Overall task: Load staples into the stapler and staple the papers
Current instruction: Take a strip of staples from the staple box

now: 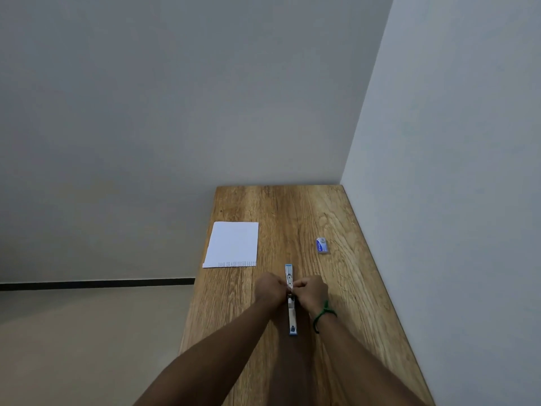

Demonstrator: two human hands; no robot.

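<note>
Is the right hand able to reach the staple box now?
Probably yes: bare table lies between the right hand and the staple box, but the hand must first let go of the stapler.

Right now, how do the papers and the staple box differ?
The papers are large, flat and white; the box is small, blocky and blue-and-white. The papers lie left of the stapler, at the table edge; the box lies right of it. Both rest untouched on the table, beyond the left hand and right hand, which pinch the stapler.

Both forearms reach forward, left hand (270, 290) and right hand (311, 293) curled, pinching the stapler (289, 273) between them.
</note>
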